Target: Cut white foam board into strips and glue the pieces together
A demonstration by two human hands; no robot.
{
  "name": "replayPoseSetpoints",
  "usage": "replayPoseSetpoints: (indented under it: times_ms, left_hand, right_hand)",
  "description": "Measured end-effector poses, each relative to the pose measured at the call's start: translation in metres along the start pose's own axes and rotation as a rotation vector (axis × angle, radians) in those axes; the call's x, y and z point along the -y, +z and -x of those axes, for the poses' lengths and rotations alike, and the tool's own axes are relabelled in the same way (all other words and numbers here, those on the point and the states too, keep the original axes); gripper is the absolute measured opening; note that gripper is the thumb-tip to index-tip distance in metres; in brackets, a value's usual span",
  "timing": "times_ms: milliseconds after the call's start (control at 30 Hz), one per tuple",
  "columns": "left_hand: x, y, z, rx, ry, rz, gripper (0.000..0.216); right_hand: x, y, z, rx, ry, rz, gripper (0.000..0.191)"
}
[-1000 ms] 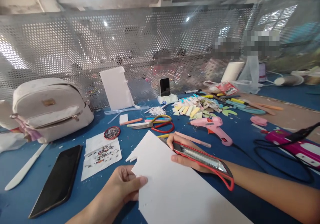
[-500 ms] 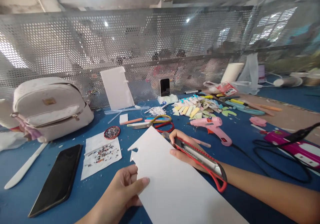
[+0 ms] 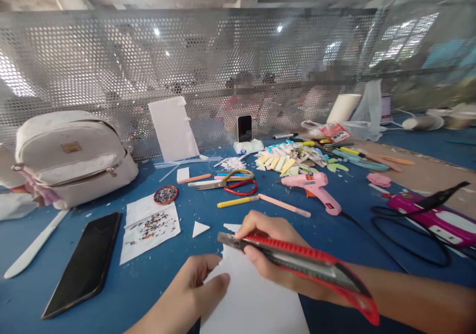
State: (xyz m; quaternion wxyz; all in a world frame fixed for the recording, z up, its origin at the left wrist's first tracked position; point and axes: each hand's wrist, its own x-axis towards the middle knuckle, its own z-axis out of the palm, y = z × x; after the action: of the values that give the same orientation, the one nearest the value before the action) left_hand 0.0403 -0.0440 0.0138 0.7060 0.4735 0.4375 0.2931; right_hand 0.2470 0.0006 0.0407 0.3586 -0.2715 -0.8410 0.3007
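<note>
My right hand (image 3: 269,244) is closed around a red and grey utility knife (image 3: 308,259). Its blade points left, over the upper edge of a white sheet of foam board or card (image 3: 256,299). My left hand (image 3: 201,284) pinches the sheet's left edge, thumb on top and fingers beneath. Part of the sheet's top lies hidden behind the knife and my right hand. A small white triangular piece (image 3: 201,229) rests on the blue table beyond my left hand. Past my right hand lie a yellow marker (image 3: 238,202) and a peach-coloured one (image 3: 284,206).
Scissors (image 3: 241,181), a pink glue gun (image 3: 314,187) and a pile of paper strips (image 3: 288,159) lie farther back. At left are a black phone (image 3: 84,264), a white plastic knife (image 3: 35,247), a paper with beads (image 3: 150,230) and a backpack (image 3: 74,160). A magenta power strip (image 3: 435,217) sits right.
The sheet has come down toward me and turned more upright. My right hand has swung the knife left over its top edge. The small triangular piece and yellow marker now show.
</note>
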Motion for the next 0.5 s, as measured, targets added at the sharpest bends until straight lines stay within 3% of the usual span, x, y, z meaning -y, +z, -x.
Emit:
replayPoseSetpoints:
  times_ms: [267, 500]
  left_hand:
    - [0.002, 0.0046, 0.0059, -0.115, -0.027, 0.006, 0.054]
    - [0.0009, 0.0059, 0.0045, -0.096, -0.014, -0.045, 0.048]
  right_hand:
    - [-0.0018, 0.0064, -0.0007, 0.033, -0.161, 0.165, 0.011]
    - [-0.0034, 0.0067, -0.001, 0.05, -0.232, 0.219, 0.013]
